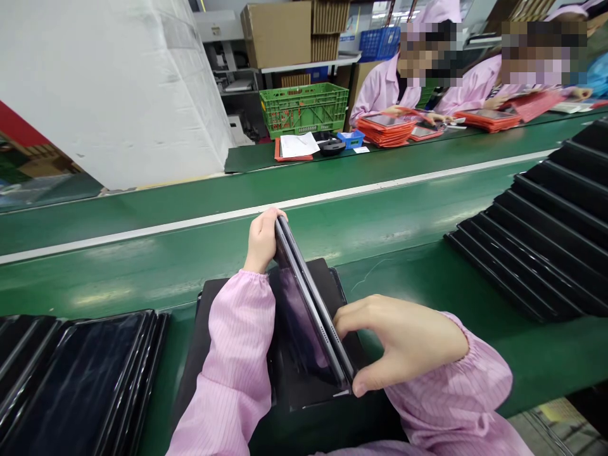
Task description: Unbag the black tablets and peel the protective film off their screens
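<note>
Green conveyor belt [156, 278] crosses the frame, with overlapping black tablet cases [536, 234] at right and more [76, 373] at lower left. At lower centre, a dark tablet [308, 304] tilts on edge over a flat black case [306, 398]; the left hand [260, 242] grips its far end, the right hand [399, 342] clasps its near edge.
</note>
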`<state>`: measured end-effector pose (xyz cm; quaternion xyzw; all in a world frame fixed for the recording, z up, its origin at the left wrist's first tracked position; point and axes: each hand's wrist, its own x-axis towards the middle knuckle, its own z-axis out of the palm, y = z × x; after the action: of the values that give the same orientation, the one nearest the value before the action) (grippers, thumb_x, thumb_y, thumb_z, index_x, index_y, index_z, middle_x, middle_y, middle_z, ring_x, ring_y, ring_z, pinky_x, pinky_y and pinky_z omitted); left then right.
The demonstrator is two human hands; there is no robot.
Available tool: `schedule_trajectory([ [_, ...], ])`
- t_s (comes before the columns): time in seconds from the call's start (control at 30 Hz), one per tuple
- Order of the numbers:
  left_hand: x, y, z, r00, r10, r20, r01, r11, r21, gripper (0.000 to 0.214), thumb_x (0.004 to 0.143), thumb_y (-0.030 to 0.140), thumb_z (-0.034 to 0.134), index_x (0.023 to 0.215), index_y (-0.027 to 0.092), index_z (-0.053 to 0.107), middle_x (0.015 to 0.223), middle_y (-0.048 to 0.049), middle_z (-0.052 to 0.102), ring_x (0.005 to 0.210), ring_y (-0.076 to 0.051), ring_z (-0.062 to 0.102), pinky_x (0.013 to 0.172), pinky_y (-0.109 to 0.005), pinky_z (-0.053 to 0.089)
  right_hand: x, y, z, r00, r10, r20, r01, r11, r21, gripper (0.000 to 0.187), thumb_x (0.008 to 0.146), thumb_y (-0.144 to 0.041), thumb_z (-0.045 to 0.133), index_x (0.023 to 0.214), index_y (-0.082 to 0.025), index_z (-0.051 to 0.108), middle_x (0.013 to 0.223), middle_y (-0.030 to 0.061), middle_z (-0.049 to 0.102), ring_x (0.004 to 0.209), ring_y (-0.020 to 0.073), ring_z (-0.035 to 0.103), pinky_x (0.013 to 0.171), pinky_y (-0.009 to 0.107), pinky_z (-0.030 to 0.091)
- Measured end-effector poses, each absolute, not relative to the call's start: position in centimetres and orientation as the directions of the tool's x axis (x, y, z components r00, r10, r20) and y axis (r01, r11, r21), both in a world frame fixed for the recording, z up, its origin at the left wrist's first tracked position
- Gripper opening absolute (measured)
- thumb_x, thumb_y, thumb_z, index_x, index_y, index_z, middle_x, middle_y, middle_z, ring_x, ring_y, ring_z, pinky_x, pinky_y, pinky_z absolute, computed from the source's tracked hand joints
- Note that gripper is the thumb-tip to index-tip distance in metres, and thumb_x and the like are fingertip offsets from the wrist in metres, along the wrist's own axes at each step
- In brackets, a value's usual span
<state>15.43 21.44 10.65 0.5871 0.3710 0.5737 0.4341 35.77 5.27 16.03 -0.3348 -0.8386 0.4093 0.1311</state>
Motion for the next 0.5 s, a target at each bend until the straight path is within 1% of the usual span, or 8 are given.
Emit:
schedule_trajectory([
  [0.2, 15.5, 21.2, 11.2, 0.061, 0.931, 0.359, -0.109, -0.352, 0.930, 0.036, 0.093, 0.040, 0.046, 0.067, 0.020, 0.059, 0.054, 0.0021, 0.048, 0.044, -0.010, 0.042, 0.045, -0.023, 0.035, 35.6, 5.1, 16.5, -0.763, 0.646, -0.022, 0.412, 0.461, -0.786, 0.035, 0.084, -0.047, 0.072, 0.095, -0.015, 0.072, 0.091, 0.0065, 0.074, 0.078, 0.0198, 0.068, 0.071, 0.030, 0.050],
  [0.37, 15.7, 20.8, 11.6, 0.076, 0.924, 0.376, -0.127, -0.365, 0.922, 0.037, 0.092, 0.044, 0.047, 0.066, 0.021, 0.058, 0.054, 0.0016, 0.049, 0.043, -0.010, 0.042, 0.043, -0.023, 0.034, 35.4, 4.9, 16.5, -0.777, 0.629, -0.031, 0.401, 0.457, -0.794, 0.030, 0.085, -0.043, 0.071, 0.096, -0.015, 0.071, 0.092, 0.0061, 0.074, 0.081, 0.0198, 0.068, 0.073, 0.031, 0.051],
  [0.5, 15.7, 20.3, 12.0, 0.086, 0.914, 0.397, -0.125, -0.386, 0.914, 0.037, 0.092, 0.044, 0.046, 0.066, 0.021, 0.058, 0.055, 0.0012, 0.050, 0.043, -0.010, 0.042, 0.042, -0.024, 0.033, 35.3, 4.9, 16.3, -0.789, 0.614, -0.012, 0.375, 0.466, -0.801, 0.032, 0.085, -0.045, 0.072, 0.095, -0.015, 0.071, 0.090, 0.0057, 0.073, 0.081, 0.0198, 0.067, 0.078, 0.033, 0.051],
])
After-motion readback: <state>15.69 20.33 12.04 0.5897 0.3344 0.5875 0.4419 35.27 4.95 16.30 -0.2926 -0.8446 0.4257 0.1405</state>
